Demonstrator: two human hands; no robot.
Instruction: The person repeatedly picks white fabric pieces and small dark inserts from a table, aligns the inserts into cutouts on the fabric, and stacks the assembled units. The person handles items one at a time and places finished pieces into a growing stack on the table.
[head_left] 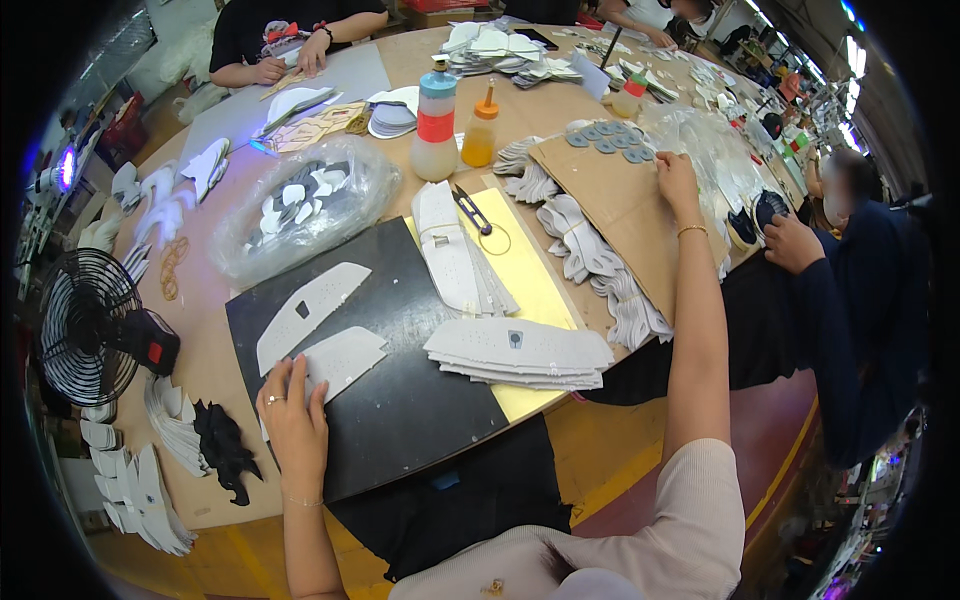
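Note:
My left hand (294, 418) lies at the lower end of a white shoe-upper piece (345, 358) on a black work board (420, 420). Its fingers are spread and touch the piece. Just above lies another white piece (312, 305) with a small dark cutout. My right arm stretches far out to a brown cardboard sheet (600, 205) with several grey-blue oval patches (605, 140). At the sheet's far right edge, my right hand (677, 182) has its fingertips pinched together; what they hold, if anything, is too small to make out.
Right on the board lie a stack of white pieces (520, 355), a tied bundle (445, 250) and black thread snips (470, 210). Beyond stand two glue bottles (436, 125) and a plastic bag (310, 205) of cut pieces. A black fan (95, 325) stands left; a co-worker (870, 290) sits right.

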